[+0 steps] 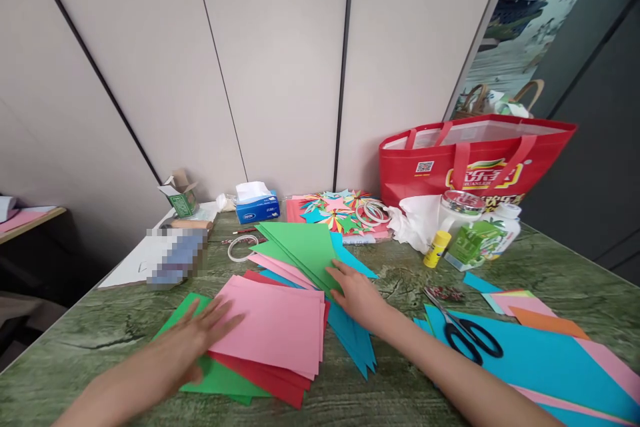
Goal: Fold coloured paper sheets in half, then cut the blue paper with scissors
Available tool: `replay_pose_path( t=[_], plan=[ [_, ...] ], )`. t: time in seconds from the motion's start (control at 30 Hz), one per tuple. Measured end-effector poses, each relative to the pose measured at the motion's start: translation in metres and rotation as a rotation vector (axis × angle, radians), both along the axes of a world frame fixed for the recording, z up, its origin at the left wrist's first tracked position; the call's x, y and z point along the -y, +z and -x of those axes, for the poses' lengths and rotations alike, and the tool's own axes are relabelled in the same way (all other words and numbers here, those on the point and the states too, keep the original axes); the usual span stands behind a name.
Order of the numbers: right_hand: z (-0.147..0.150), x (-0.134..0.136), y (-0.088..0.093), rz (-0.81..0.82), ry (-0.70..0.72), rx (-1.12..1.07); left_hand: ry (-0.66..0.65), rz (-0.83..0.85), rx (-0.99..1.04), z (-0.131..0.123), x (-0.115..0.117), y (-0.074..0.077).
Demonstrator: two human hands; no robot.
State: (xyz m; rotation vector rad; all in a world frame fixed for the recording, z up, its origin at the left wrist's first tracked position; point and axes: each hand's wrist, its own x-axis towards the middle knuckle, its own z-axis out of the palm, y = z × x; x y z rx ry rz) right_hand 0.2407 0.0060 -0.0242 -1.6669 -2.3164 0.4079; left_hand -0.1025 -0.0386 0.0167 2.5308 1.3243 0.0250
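Observation:
My left hand [200,332] lies flat with fingers spread on the left edge of a stack of pink paper sheets [280,327], which rests on red [270,380] and green sheets [220,377]. My right hand [356,293] presses flat on the lower corner of a fan of green sheets [300,247]. Under that fan lie more pink and blue sheets [353,337]. Neither hand grips anything.
Black scissors [465,330] lie on a large blue sheet [540,360] at the right. A yellow glue stick [437,248], a green bottle [475,240], tape rings [373,212], paper stars [335,210], a tissue box [257,203] and a red bag [475,160] stand farther back on the green marble table [400,260].

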Motion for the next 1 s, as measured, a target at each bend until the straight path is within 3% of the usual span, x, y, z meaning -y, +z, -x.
replay_pose_path(
  t=[0.1, 0.2, 0.27, 0.37, 0.47, 0.57, 0.67, 0.73, 0.87, 1.0],
  plan=[
    [0.000, -0.001, -0.002, -0.046, -0.047, 0.000, 0.255, 0.259, 0.362, -0.043, -0.004, 0.016],
    [-0.005, -0.002, -0.002, -0.137, -0.114, -0.094, 0.384, 0.507, 0.814, -0.097, -0.008, 0.023],
    [-0.009, 0.000, -0.002, -0.234, -0.158, -0.222, 0.458, 0.684, 1.074, -0.121, -0.011, 0.019],
    [-0.011, 0.012, -0.002, -0.401, -0.184, -0.458, 0.485, 0.869, 1.330, -0.139, -0.020, 0.005],
    [-0.006, 0.031, -0.005, -0.483, -0.163, -0.620, 0.449, 0.832, 1.387, -0.141, -0.034, -0.011],
    [0.000, 0.047, -0.012, -0.483, 0.044, -0.598, 0.467, 0.746, 1.392, -0.133, -0.047, -0.019],
    [0.002, 0.054, -0.015, -0.500, 0.286, -0.527, 0.678, 0.751, 1.503, -0.116, -0.052, -0.016],
    [0.002, 0.054, -0.014, -0.474, 0.345, -0.506, 0.879, 0.771, 1.546, -0.104, -0.051, -0.010],
    [0.001, 0.053, -0.012, -0.385, 0.258, -0.562, 0.983, 0.896, 1.510, -0.094, -0.047, 0.000],
    [-0.005, 0.046, -0.012, -0.308, -0.191, -0.804, 0.884, 0.881, 1.509, -0.102, -0.044, 0.000]
  ],
)
